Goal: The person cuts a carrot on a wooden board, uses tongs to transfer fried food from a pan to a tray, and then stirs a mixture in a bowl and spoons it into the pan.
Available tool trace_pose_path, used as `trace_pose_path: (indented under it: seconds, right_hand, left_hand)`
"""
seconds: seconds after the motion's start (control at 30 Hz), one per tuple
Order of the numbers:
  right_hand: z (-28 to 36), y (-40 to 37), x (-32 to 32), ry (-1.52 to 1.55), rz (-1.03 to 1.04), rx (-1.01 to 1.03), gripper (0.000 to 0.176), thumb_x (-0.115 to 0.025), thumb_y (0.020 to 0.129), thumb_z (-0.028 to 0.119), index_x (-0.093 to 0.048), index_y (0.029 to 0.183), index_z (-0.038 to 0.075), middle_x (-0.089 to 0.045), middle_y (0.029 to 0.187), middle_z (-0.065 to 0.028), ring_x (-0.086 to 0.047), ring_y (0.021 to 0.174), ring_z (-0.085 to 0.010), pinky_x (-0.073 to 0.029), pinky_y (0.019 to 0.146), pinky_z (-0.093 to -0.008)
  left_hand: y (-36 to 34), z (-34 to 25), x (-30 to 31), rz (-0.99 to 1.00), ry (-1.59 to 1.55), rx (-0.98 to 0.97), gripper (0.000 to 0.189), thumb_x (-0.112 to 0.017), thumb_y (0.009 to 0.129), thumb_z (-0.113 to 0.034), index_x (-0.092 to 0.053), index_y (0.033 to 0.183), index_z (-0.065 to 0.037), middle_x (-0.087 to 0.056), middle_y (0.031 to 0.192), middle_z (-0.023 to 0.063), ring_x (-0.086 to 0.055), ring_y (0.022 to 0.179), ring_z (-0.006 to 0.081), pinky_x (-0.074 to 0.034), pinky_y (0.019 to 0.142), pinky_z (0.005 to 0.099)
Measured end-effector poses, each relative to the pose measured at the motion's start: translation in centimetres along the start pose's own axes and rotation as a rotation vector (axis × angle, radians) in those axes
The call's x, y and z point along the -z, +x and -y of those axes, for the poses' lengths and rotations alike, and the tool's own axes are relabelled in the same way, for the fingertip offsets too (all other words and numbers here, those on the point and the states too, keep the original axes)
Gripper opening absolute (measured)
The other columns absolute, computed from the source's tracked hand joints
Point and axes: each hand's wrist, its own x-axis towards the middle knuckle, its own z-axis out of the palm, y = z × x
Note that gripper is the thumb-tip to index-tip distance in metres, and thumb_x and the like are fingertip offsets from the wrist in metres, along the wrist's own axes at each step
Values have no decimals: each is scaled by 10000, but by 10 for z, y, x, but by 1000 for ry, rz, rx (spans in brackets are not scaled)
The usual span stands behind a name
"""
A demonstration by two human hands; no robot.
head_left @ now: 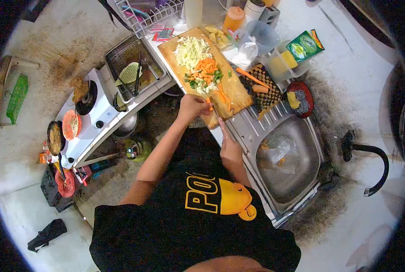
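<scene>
On the wooden cutting board [239, 96], my left hand [194, 108] pinches a small piece of carrot [210, 104] near the board's front edge. My right hand [230, 147] is closed, its index finger stretched along what looks like a knife [217, 114], seen only as a thin edge; the handle is hidden. Beyond my fingers lie carrot strips [223, 96]. Farther up the board are shredded cabbage [191, 52], sliced carrots [207, 66] and chopped green leaves [217, 76].
Right of the board, a whole carrot [252, 78] rests on a checkered mat [270, 96]. The steel sink [297, 181] holds a plastic bag [282, 152]; a black faucet [377, 158] stands beyond. To the left are a stove [95, 113] and a frying basin [120, 50] with utensils.
</scene>
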Motion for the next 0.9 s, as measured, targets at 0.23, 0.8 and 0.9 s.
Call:
trace_pose_path:
  seconds: [0.23, 0.8, 0.9]
  right_hand:
    - [-5, 0, 2, 358, -200, 274, 546, -363, 962, 105, -252, 1476, 254, -491, 1301, -252, -539, 1094, -433, -454, 894, -448]
    - [2, -7, 15, 409, -203, 31, 449, -416, 973, 135, -381, 1418, 183, -506, 1313, -207, -540, 1151, -350, -428, 931, -364]
    - [-24, -5, -7, 353, -136, 3, 419, -418, 974, 123, -424, 1393, 127, -499, 1350, -166, -508, 1233, -281, -390, 984, -307]
  left_hand:
    - [2, -6, 2, 61, 43, 66, 170, -732, 765, -63, -666, 730, 90, -665, 633, 107, -663, 548, 144, -526, 491, 254]
    - [-2, 18, 19, 96, 830, -983, 252, -702, 731, -151, -615, 953, -69, -599, 981, 74, -605, 821, 261, -476, 727, 354]
    - [-4, 22, 23, 53, 843, -1087, 336, -700, 738, -151, -606, 1054, -82, -580, 1081, 72, -577, 943, 248, -457, 794, 369]
